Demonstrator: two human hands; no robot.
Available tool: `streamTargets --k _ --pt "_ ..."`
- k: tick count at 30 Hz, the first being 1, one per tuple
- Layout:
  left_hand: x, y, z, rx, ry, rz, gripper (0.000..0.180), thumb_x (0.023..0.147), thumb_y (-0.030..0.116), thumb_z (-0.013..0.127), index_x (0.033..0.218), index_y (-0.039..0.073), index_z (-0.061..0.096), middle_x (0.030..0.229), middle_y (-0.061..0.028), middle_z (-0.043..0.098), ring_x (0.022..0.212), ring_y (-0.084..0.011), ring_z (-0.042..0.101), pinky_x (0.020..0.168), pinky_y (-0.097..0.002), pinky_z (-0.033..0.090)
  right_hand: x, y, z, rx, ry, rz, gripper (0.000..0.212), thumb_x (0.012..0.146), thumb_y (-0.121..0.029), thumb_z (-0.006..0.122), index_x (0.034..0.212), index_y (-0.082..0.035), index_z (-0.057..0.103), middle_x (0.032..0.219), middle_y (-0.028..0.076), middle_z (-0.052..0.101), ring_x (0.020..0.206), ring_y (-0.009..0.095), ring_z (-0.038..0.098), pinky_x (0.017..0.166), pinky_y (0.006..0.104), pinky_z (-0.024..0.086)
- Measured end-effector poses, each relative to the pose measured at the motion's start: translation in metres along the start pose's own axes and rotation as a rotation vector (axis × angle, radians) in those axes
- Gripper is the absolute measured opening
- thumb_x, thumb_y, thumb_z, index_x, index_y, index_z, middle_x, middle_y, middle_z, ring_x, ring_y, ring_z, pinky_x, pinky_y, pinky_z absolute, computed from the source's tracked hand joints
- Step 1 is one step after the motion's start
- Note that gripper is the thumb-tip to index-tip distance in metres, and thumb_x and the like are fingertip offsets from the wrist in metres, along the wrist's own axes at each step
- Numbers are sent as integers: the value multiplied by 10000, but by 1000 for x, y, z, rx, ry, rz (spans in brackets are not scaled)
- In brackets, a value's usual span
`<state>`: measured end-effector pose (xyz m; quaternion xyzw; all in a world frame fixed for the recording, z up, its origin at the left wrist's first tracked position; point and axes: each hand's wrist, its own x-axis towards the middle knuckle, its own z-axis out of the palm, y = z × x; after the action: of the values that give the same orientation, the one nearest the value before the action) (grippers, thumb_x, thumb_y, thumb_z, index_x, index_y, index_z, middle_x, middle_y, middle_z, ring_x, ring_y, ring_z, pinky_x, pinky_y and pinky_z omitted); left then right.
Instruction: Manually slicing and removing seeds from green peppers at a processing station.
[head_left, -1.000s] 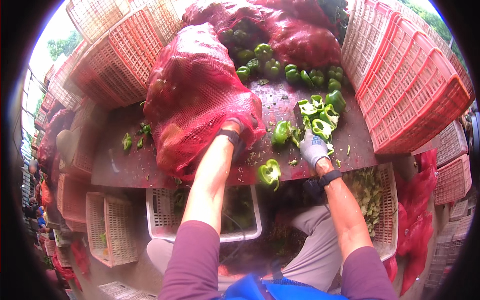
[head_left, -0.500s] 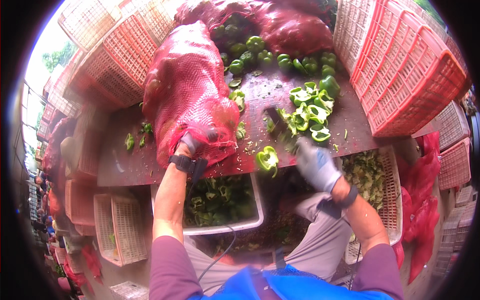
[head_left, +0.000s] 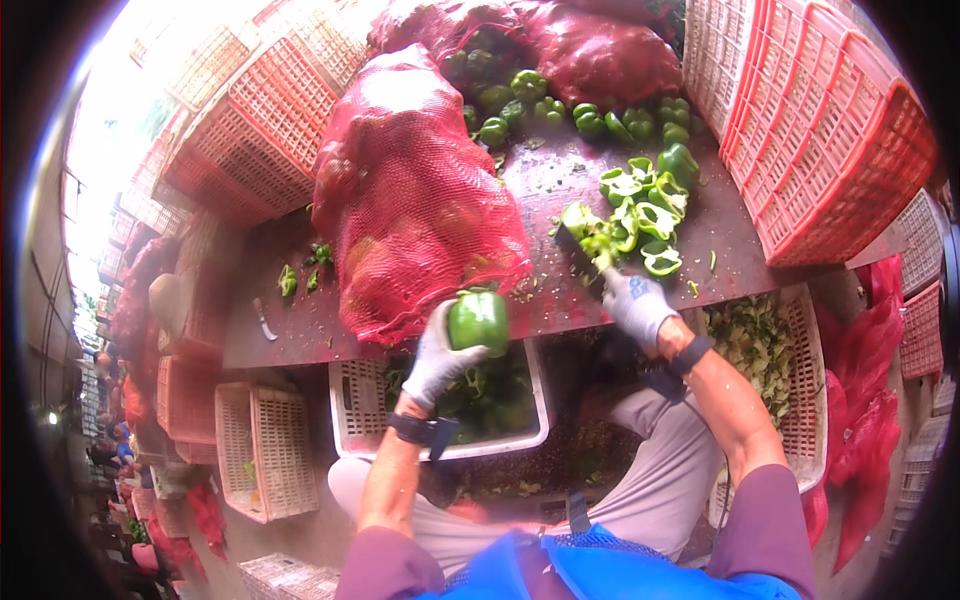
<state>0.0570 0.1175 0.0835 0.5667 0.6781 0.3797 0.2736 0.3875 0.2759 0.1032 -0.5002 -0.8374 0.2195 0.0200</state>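
My left hand (head_left: 440, 352), in a pale glove, is closed around a whole green bell pepper (head_left: 479, 321). It hovers at the table's front edge, just below the mouth of a red mesh sack (head_left: 420, 215) full of peppers. My gloved right hand (head_left: 637, 305) grips a knife with a dark blade (head_left: 572, 247), partly blurred. Its blade lies beside a heap of cut pepper halves (head_left: 640, 215) on the dark table (head_left: 560, 180). Behind the heap lie several whole green peppers (head_left: 610, 122).
Under the table edge, a white crate (head_left: 545, 400) holds green pepper pieces, and another crate (head_left: 812, 400) holds pale scraps. Red crates (head_left: 830, 130) and stacked crates (head_left: 255, 125) flank the table. A small curved knife (head_left: 264, 320) lies at the left. More red sacks (head_left: 600, 55) rest behind.
My left hand has come out of the mesh sack and now has a whole bell pepper. A cut pepper piece has gone from the table's front edge. The view has shifted slightly.
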Motion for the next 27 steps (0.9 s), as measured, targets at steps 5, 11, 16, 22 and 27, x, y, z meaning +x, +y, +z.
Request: streamTargets --k 5,11,16,22,27 --pt "36 55 86 64 60 225 992 645 278 930 1453 2 425 1374 -216 524 1294 -353 534 1141 -425 420 47 24 -15 -24 88 228 457 958 -241 537 1386 -80 525 1047 268 739 1018 439 714 884 534 551" --pt "92 45 162 -81 168 140 973 675 335 927 1451 24 429 1396 -231 521 1331 -386 500 1137 -462 416 0 14 -20 49 262 203 300 976 -253 540 1219 -78 554 946 285 716 947 483 689 848 580 526" --pt "97 42 150 -14 89 103 908 693 336 929 1420 33 478 1334 -215 581 1272 -372 558 1101 -454 449 -60 -20 -12 70 163 160 250 1003 -255 520 1170 -71 543 864 257 728 884 477 708 825 583 540" --pt "94 54 136 -22 -2 -16 878 703 357 919 1418 33 524 1337 -213 615 1241 -358 604 1057 -438 486 -56 -33 0 80 112 194 271 987 -228 529 1173 -30 543 861 281 719 897 472 715 823 563 552" --pt "96 44 129 -2 -1 -24 841 721 379 900 1405 38 548 1298 -211 654 1210 -366 634 1033 -446 503 -33 -42 -19 34 36 158 296 955 -227 554 1159 -13 572 985 303 724 987 474 703 917 556 531"
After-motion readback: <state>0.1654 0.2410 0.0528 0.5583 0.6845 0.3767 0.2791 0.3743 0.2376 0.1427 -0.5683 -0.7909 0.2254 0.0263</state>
